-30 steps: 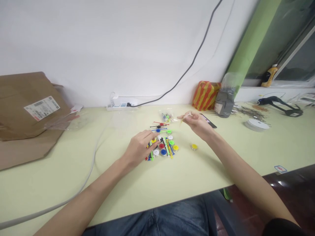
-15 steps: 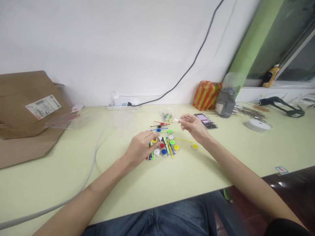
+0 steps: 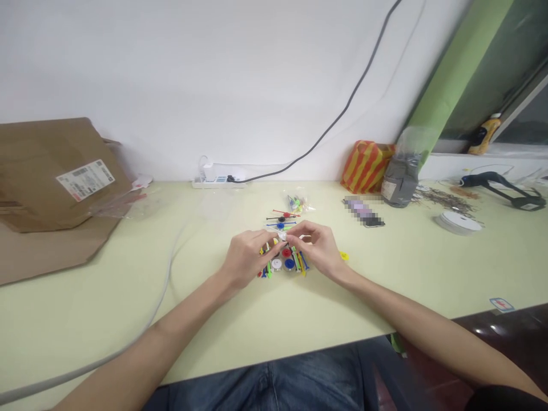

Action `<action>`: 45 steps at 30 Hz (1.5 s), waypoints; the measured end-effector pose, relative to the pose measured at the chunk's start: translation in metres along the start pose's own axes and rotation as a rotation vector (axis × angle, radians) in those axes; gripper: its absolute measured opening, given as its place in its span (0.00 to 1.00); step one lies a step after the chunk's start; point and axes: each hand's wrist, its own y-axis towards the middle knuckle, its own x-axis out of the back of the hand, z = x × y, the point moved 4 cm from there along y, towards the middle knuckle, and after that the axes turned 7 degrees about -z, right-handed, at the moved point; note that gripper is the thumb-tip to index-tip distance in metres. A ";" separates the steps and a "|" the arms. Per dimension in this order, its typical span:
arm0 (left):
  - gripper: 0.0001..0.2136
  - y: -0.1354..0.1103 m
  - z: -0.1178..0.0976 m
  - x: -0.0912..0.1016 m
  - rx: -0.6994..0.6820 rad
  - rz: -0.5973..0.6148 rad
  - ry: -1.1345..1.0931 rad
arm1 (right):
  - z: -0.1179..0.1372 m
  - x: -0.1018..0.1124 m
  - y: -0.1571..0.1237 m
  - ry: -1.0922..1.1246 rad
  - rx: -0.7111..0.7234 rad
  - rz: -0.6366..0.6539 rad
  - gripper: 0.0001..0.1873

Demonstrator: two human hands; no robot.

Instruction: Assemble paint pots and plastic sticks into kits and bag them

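Note:
My left hand (image 3: pixel 245 258) and my right hand (image 3: pixel 317 249) meet over a group of coloured plastic pieces. Thumbs and fingertips pinch a small white spinner piece (image 3: pixel 281 234) between them, its fine shape too small to make out. Below the fingers are a red disc (image 3: pixel 286 252), a white disc (image 3: pixel 277 264) and a blue disc (image 3: pixel 290 264), with several thin coloured arrows (image 3: pixel 303 260) alongside. Just beyond the hands lie a blue arrow spinner (image 3: pixel 281 225), a black one (image 3: pixel 281 219) and a red one (image 3: pixel 286 215). My right hand partly hides a yellow disc (image 3: pixel 344 256).
A clear bag of coloured parts (image 3: pixel 298 202) lies behind the spinners. Further right are a phone (image 3: pixel 363 212), a striped bag (image 3: pixel 366 165), a grey container (image 3: pixel 399 181) and a white spool (image 3: pixel 459 222). A brown paper package (image 3: pixel 47 177) and a grey cable (image 3: pixel 165 279) occupy the left.
My right hand has come down and left from near the phone to meet my left hand at the white piece. The left hand stays over the pieces. The view has shifted slightly.

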 end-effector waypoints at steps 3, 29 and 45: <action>0.12 -0.001 -0.002 0.000 0.035 -0.012 -0.043 | 0.008 0.003 -0.004 -0.123 0.131 -0.063 0.10; 0.15 0.001 -0.016 -0.001 0.247 0.158 -0.397 | 0.015 0.004 -0.007 -0.289 0.541 0.016 0.05; 0.09 -0.001 -0.005 -0.001 0.210 0.086 -0.210 | 0.026 0.010 0.001 -0.256 0.504 0.411 0.14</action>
